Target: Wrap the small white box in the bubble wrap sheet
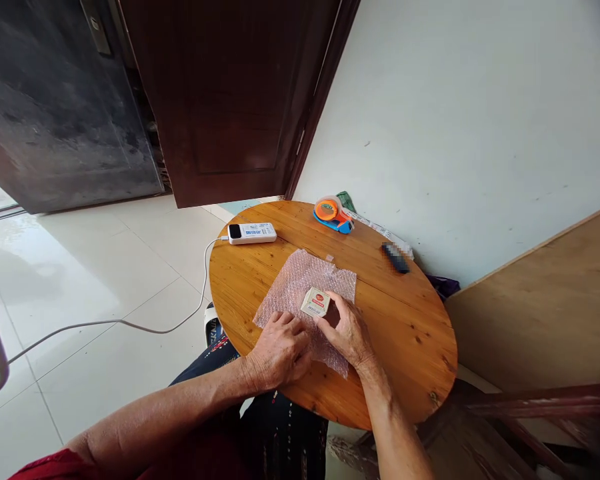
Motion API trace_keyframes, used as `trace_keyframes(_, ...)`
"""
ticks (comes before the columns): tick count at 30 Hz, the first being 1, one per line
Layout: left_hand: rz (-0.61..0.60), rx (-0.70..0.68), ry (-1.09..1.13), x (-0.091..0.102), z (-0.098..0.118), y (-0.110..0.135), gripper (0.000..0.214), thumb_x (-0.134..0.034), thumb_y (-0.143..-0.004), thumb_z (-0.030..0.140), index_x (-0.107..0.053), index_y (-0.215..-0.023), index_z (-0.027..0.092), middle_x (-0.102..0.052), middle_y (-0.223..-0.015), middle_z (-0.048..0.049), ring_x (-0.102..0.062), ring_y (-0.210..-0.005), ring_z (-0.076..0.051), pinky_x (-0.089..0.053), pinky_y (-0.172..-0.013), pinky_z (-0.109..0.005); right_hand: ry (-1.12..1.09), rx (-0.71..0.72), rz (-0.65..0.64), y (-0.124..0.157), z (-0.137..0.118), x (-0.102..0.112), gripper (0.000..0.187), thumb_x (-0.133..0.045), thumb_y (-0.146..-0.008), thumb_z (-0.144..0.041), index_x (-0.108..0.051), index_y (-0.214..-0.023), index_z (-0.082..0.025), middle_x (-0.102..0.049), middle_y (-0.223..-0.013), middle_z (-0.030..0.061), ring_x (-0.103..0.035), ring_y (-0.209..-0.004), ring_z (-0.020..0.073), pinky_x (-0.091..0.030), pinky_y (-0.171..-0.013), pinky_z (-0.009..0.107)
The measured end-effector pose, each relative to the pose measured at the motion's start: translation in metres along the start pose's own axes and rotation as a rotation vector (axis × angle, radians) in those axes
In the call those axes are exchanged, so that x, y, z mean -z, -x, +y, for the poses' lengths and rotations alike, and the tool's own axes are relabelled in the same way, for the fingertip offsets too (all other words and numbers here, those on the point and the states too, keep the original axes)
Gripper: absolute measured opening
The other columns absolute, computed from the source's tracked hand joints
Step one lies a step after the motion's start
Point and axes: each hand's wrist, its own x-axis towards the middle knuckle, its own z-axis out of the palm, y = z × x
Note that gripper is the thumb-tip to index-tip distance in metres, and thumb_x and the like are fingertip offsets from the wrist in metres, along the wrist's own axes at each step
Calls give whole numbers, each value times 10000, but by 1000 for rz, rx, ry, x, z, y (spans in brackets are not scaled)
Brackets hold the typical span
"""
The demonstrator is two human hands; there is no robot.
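Observation:
A sheet of clear bubble wrap point(300, 270) lies on the round wooden table point(405, 333). On it sits a small cream box point(314, 303) with cut corners and a red round mark on its top. My right hand point(347, 330) grips the box from the right, thumb at the near side and fingers at the far side. My left hand point(283, 347) rests on the near left part of the bubble wrap. Its fingers are curled in, and whatever may be inside them is hidden.
At the table's far left lies a white power strip point(253, 233) with a cable point(165, 331) running off leftward. An orange and blue tape dispenser point(333, 213) stands at the back. A dark object point(395, 258), partly blurred, lies on the right. A wall point(455, 133) rises behind.

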Motion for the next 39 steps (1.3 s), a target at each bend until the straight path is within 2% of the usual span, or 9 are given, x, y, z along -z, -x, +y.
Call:
trace_keyframes(5, 9, 5, 47, 3, 1, 2, 112, -564, -866, 286, -610, -834, 189, -656, -914, -47, -528, -879, -219, -386, -793, -394, -8, -11, -4, 1, -2, 1, 492, -600, -756, -320, -556, -1230, -197, -701, -1146, 126, -641, -1066, 313, -484, -949, 477)
trace_keyframes(10, 9, 28, 76, 29, -5, 11, 155, -586, -827, 235, -636, -967, 192, -651, -1115, -67, -541, -1010, -237, -395, -919, -427, -48, -1, 4, 1, -6, 3, 508, -608, -768, -334, -546, -1257, -211, -697, -1166, 114, -633, -1090, 301, -475, -966, 466)
trace_keyframes(12, -19, 37, 25, 40, -11, 13, 282, -618, -776, 216, -631, -1056, 192, -628, -1190, -87, -520, -1096, -272, -380, -973, -462, -51, -5, 5, 1, -7, 3, 514, -614, -762, -322, -545, -1259, -211, -699, -1162, 109, -631, -1085, 300, -473, -964, 467)
trace_keyframes(15, -119, 15, -42, 50, -18, 11, 330, -628, -744, 192, -634, -1074, 192, -633, -1165, -101, -516, -1111, -287, -375, -1009, -481, -58, -7, 5, 1, -6, 2, 515, -620, -752, -301, -545, -1254, -211, -696, -1167, 106, -625, -1093, 302, -472, -959, 467)
trace_keyframes(17, -145, 3, -69, 50, -21, 7, 340, -624, -746, 186, -633, -1086, 194, -631, -1174, -105, -513, -1127, -290, -364, -1037, -490, -64, -8, 3, 1, -6, 1, 517, -626, -744, -292, -545, -1248, -210, -696, -1166, 107, -624, -1096, 305, -475, -951, 468)
trace_keyframes(25, -81, -3, -114, 36, -25, -11, 378, -623, -792, 198, -623, -1170, 189, -570, -1321, -133, -500, -1204, -303, -371, -1049, -492, -59, -2, 19, -1, -6, 0, 490, -654, -728, -263, -568, -1209, -220, -709, -1134, 102, -639, -1071, 303, -485, -933, 458)
trace_keyframes(28, -40, -4, -83, 32, -23, -19, 300, -619, -825, 208, -654, -1123, 204, -568, -1338, -120, -519, -1192, -294, -392, -1036, -480, -70, -20, 17, 0, -4, -1, 479, -667, -728, -289, -574, -1193, -225, -714, -1120, 103, -648, -1047, 308, -492, -918, 460)
trace_keyframes(33, 17, 23, 36, 35, -21, -34, 107, -624, -827, 187, -698, -903, 205, -611, -1296, -91, -562, -1174, -280, -415, -1029, -466, -144, -19, 4, 0, 0, 0, 495, -678, -763, -454, -584, -1191, -225, -706, -1137, 118, -642, -1068, 318, -497, -926, 466)
trace_keyframes(39, 27, 104, 215, 37, -27, -59, 67, -623, -805, 185, -689, -816, 181, -644, -1282, -107, -631, -1134, -254, -465, -1007, -404, -431, -90, -47, 1, 3, 8, 594, -525, -864, -660, -592, -1266, -228, -678, -1236, 120, -626, -1144, 304, -468, -1013, 468)
